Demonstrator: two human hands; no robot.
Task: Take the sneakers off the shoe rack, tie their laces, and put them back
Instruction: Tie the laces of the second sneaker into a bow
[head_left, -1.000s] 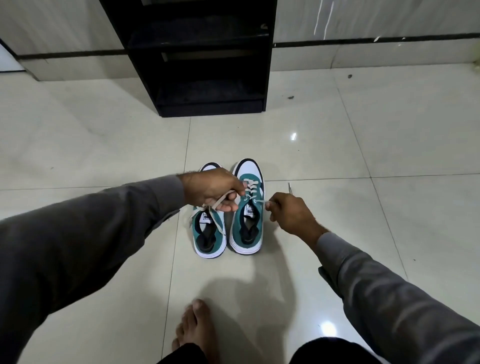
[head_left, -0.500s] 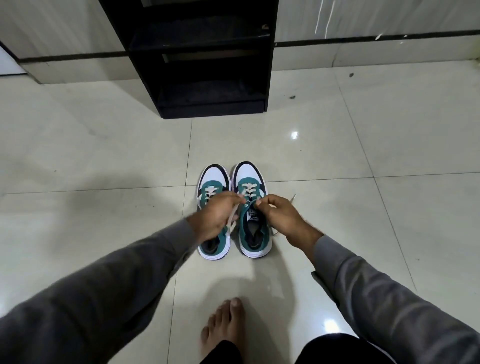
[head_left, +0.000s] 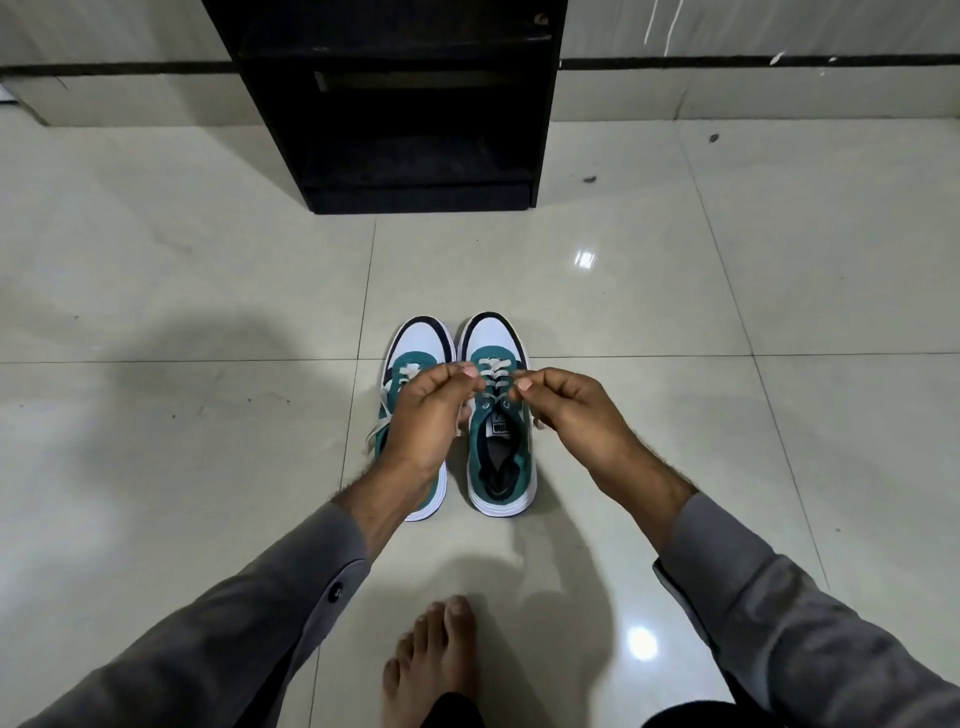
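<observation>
- The two sneakers sit side by side on the floor (head_left: 156, 364), toes toward 12 o'clock, facing the black shoe rack (head_left: 400, 104).
- Left hand (head_left: 426, 415) and right hand (head_left: 566, 410) each pinch a lace end over the right sneaker (head_left: 498, 415); the left sneaker (head_left: 415, 353) lies partly under the left hand.
- Laces (head_left: 491, 371) look soft, flat and limp, likely to slip, so best held near the ends.
- The shoes seem light; take them by the heel collar.
- Count: two sneakers, one rack, one bare foot (head_left: 431, 660) at 6 o'clock.

You've got two teal-and-white sneakers (head_left: 500, 415) down there, one black shoe rack (head_left: 405, 104), your two hands (head_left: 426, 415) up, one bare foot (head_left: 431, 660) showing.
</observation>
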